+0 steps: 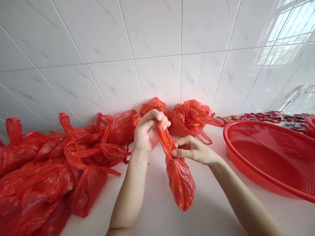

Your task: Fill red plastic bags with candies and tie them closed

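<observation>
A filled red plastic bag (180,183) hangs between my two hands above the white tabletop. My left hand (149,129) is closed around the bag's handles at the top. Lower down, my right hand (194,150) pinches the bag's gathered neck between thumb and fingers. Below that pinch the bag bulges out, and its contents are hidden by the red plastic. Behind my hands, a bunch of red plastic bags (189,114) lies against the wall.
Many filled red bags (49,177) are heaped on the left. A red perforated basket (265,160) stands on the right, with small dark-red packets (268,116) strewn behind it. White tiled wall (157,75) closes off the back of the tabletop (157,203).
</observation>
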A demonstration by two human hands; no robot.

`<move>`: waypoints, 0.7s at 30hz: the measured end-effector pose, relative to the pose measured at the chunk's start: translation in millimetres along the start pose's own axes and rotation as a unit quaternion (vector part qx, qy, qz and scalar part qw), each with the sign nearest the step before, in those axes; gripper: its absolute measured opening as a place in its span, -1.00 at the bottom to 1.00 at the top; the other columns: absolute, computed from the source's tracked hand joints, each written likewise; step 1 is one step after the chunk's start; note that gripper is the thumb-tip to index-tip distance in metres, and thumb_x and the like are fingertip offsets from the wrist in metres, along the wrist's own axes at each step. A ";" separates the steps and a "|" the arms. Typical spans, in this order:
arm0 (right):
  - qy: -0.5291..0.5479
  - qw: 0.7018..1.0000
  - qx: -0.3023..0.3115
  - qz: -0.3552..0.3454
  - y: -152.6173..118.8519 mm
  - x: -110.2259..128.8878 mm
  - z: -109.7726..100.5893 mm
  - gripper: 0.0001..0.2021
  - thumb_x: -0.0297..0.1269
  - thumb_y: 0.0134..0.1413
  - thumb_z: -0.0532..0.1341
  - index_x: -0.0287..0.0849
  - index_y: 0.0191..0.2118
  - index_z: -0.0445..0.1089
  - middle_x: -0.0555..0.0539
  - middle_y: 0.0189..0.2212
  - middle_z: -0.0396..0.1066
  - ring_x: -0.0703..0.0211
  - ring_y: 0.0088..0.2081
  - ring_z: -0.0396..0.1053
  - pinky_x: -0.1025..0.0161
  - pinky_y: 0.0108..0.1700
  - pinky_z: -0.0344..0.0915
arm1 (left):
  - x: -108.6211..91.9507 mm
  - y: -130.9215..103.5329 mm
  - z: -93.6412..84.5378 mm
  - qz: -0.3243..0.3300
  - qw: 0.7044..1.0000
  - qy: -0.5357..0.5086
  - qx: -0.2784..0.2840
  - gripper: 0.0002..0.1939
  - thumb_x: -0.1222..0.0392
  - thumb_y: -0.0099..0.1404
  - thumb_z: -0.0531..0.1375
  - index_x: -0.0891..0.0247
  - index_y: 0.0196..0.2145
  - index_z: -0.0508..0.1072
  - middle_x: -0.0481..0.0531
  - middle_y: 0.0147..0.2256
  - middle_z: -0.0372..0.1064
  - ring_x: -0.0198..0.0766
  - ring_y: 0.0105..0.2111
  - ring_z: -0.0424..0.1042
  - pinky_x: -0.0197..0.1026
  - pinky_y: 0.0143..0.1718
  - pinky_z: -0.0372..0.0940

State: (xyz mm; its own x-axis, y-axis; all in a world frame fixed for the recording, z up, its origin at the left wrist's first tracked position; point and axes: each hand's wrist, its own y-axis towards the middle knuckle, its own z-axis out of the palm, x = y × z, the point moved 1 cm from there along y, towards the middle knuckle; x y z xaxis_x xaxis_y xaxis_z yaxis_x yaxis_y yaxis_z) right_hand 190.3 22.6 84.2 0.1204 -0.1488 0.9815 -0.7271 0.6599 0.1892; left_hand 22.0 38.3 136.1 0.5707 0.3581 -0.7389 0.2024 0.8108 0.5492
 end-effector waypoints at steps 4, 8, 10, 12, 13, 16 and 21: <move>0.008 1.000 0.020 -0.001 0.6 -1.3 -0.9 -0.75 -0.18 0.21 0.32 -0.26 -0.39 0.47 0.07 -0.52 0.27 0.33 -0.45 0.16 0.29 -0.35 0.14 | 0.1 -0.9 0.2 -0.004 1.000 0.003 0.001 -0.91 0.38 0.08 0.18 0.24 -0.52 0.37 -0.13 -0.61 0.14 -0.39 -0.57 0.17 -0.28 -0.36 0.25; 0.004 0.999 0.036 -0.012 1.2 -2.0 -1.5 -0.77 -0.19 0.24 0.30 -0.25 -0.36 0.50 0.08 -0.51 0.28 0.33 -0.44 0.17 0.29 -0.33 0.17 | -0.8 -1.1 1.9 -0.004 1.000 -0.001 -0.003 -0.91 0.37 0.07 0.19 0.24 -0.53 0.37 -0.13 -0.62 0.13 -0.39 -0.57 0.16 -0.26 -0.38 0.24; -0.005 0.999 0.037 -0.013 1.0 -1.6 -1.5 -0.77 -0.16 0.24 0.30 -0.25 -0.31 0.51 0.05 -0.47 0.33 0.30 -0.41 0.22 0.28 -0.29 0.22 | -1.3 -1.2 2.7 -0.002 1.000 -0.002 -0.010 -0.91 0.37 0.06 0.19 0.24 -0.53 0.37 -0.13 -0.61 0.13 -0.39 -0.57 0.16 -0.26 -0.40 0.24; -0.011 0.999 0.040 -0.021 0.7 -0.6 -0.5 -0.76 -0.13 0.23 0.31 -0.24 -0.20 0.52 -0.02 -0.35 0.43 0.23 -0.30 0.35 0.23 -0.18 0.31 | -2.0 -1.5 2.9 0.004 1.000 0.001 -0.020 -0.91 0.36 0.08 0.19 0.24 -0.53 0.38 -0.12 -0.60 0.15 -0.38 -0.56 0.19 -0.25 -0.40 0.26; -0.015 0.999 0.039 -0.033 0.7 0.0 0.3 -0.75 -0.13 0.22 0.31 -0.22 -0.13 0.51 -0.05 -0.27 0.47 0.18 -0.22 0.40 0.18 -0.10 0.35 | -2.5 -1.7 2.6 0.008 1.000 0.005 -0.025 -0.91 0.36 0.09 0.19 0.23 -0.52 0.39 -0.11 -0.59 0.17 -0.37 -0.55 0.21 -0.24 -0.39 0.28; -0.054 0.994 -0.021 -0.095 1.3 1.4 2.6 -0.70 -0.14 0.16 0.36 -0.16 -0.04 0.47 -0.12 -0.09 0.50 0.07 -0.04 0.44 0.03 0.11 0.35 | -4.1 -2.6 0.7 0.028 0.998 0.034 -0.037 -0.92 0.37 0.07 0.19 0.23 -0.48 0.46 -0.09 -0.56 0.24 -0.35 -0.51 0.28 -0.24 -0.40 0.31; -0.073 0.976 -0.133 -0.153 2.2 -1.4 3.9 -0.66 -0.23 0.04 0.45 -0.09 -0.09 0.40 -0.09 -0.07 0.45 0.05 0.01 0.42 -0.01 0.16 0.34 | -5.3 -6.3 -2.3 0.084 0.984 0.140 -0.070 -0.81 0.40 0.05 0.18 0.22 -0.41 0.54 -0.05 -0.43 0.44 -0.33 -0.42 0.41 -0.26 -0.34 0.37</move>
State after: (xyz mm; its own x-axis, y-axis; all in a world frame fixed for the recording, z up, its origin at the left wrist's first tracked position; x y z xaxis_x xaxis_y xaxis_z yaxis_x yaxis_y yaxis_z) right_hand 185.9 21.4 83.2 0.1927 -0.4603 0.8666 -0.4683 0.7329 0.4934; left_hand 15.9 32.3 135.6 0.3405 0.5907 -0.7315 0.0005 0.7779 0.6284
